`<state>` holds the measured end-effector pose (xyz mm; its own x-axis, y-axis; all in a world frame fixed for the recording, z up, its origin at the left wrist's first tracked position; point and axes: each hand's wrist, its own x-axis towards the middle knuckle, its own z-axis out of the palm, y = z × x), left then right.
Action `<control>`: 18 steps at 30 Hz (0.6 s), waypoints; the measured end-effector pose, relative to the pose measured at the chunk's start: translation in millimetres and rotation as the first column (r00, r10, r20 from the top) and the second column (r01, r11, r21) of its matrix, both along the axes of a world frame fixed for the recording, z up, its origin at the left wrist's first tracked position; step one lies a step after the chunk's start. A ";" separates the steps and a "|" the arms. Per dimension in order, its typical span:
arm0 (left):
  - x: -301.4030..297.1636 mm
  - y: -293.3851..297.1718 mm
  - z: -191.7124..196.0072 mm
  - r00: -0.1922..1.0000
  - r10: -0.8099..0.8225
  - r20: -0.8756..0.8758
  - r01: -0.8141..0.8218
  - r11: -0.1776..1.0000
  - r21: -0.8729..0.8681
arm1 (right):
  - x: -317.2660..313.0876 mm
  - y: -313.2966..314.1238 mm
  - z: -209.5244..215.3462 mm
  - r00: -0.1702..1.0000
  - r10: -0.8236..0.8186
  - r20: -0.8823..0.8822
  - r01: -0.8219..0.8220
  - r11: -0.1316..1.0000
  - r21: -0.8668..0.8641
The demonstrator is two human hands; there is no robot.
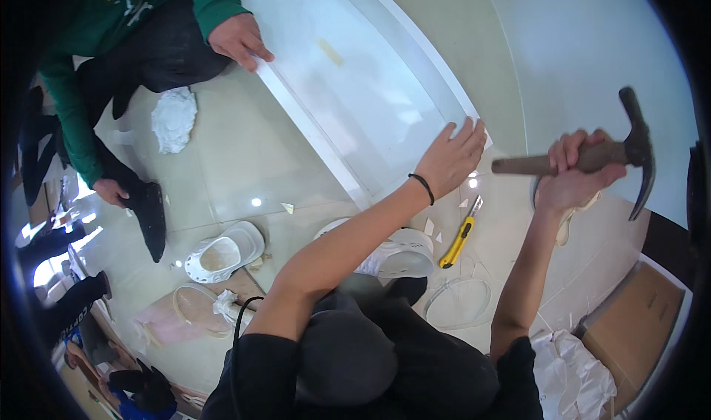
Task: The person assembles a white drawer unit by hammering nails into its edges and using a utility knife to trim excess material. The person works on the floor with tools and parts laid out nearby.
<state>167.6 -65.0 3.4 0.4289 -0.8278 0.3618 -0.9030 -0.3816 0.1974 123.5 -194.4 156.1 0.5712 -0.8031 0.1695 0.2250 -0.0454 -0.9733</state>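
My left hand [452,157] rests with its fingers spread on the near right corner of a large white framed panel [385,79]. A black band circles that wrist. My right hand [574,175] is closed round a claw hammer [603,155], gripping the brown handle close below the dark metal head. The hammer is held raised to the right of the panel, its handle end pointing toward the corner. A piece of yellowish tape sticks to the panel's face. At the panel's left edge lies a co-worker's hand [241,41] with a green sleeve.
A yellow utility knife [458,241] with its blade out lies on the tiled floor near my legs, among small white scraps. White clogs [224,252], a crumpled white cloth [175,120], a cardboard box [633,327] and white plastic bags [570,375] are around. Other people are at far left.
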 end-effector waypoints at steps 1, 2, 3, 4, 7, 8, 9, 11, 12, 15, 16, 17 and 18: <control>-2.3 -2.8 -2.9 1.000 -0.009 -0.006 0.009 0.999 -0.031 | -15.6 -4.5 -6.5 1.000 -0.012 -0.020 0.012 1.000 -0.010; -2.6 -3.3 -5.6 1.000 -0.016 -0.005 0.016 0.999 -0.051 | -31.1 -7.2 -19.2 0.999 -0.022 -0.034 0.022 1.000 -0.010; -0.6 -2.0 -8.1 1.000 -0.020 -0.001 0.020 0.998 -0.068 | -44.5 -2.1 -30.6 0.995 -0.027 -0.096 0.023 0.999 -0.043; 0.8 2.5 -10.4 1.000 -0.021 0.009 0.022 0.997 -0.076 | -59.8 5.2 -44.6 0.987 -0.032 -0.157 0.021 0.997 -0.070; -0.4 0.4 -0.2 0.992 -0.113 0.060 0.112 0.994 0.014 | -116.7 9.5 -81.8 0.909 -0.061 -0.413 0.021 0.995 -0.100; -1.4 -1.8 4.2 0.987 -0.119 0.108 0.117 0.993 0.026 | -134.5 12.1 -90.8 0.838 -0.099 -0.536 0.011 0.986 -0.164; -4.3 -5.6 7.5 0.984 -0.131 0.119 0.129 0.991 0.026 | -157.5 8.5 -112.9 0.785 -0.162 -0.599 0.012 0.969 -0.247; -3.9 -1.2 2.7 0.979 -0.135 0.152 0.126 0.990 0.065 | -176.6 18.0 -132.6 0.626 -0.220 -0.748 -0.063 0.942 -0.331; -3.0 -0.7 1.4 0.978 -0.102 0.181 0.110 0.993 -0.032 | -183.5 26.6 -131.3 0.500 -0.241 -0.831 -0.129 0.929 -0.347; 10.7 -4.0 18.2 0.965 -0.236 -0.111 0.246 0.966 0.085 | -211.1 27.7 -156.3 0.360 -0.361 -0.860 -0.251 0.850 -0.462; 19.8 1.8 18.2 0.977 -0.215 0.010 0.212 0.971 0.113 | -217.3 27.6 -168.4 0.378 -0.366 -0.850 -0.272 0.834 -0.480; 29.8 11.4 23.3 0.972 -0.215 0.094 0.208 0.975 0.079 | -225.8 24.9 -180.7 0.393 -0.376 -0.839 -0.289 0.816 -0.500; 42.1 20.2 30.2 0.960 -0.215 0.180 0.210 0.977 0.046 | -232.4 21.9 -190.5 0.409 -0.389 -0.826 -0.301 0.797 -0.524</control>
